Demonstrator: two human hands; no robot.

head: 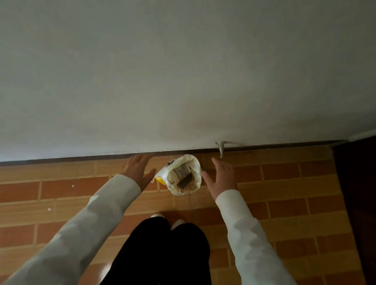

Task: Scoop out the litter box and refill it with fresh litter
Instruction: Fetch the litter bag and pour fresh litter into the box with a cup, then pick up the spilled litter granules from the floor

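An open white and yellow litter bag [184, 175] stands upright on the tiled floor against the wall, its mouth facing up with brownish contents visible inside. My left hand [138, 169] is stretched out just left of the bag, fingers apart, holding nothing. My right hand [221, 178] is held just right of the bag, also open and empty. Neither hand touches the bag. Both arms wear white sleeves. No litter box or scoop is in view.
A white wall [193, 59] rises directly behind the bag, with a metal tap [221, 148] low on it to the right. The orange brick-pattern floor [30, 205] spreads around my feet. A dark door or cabinet [370, 202] stands at the right.
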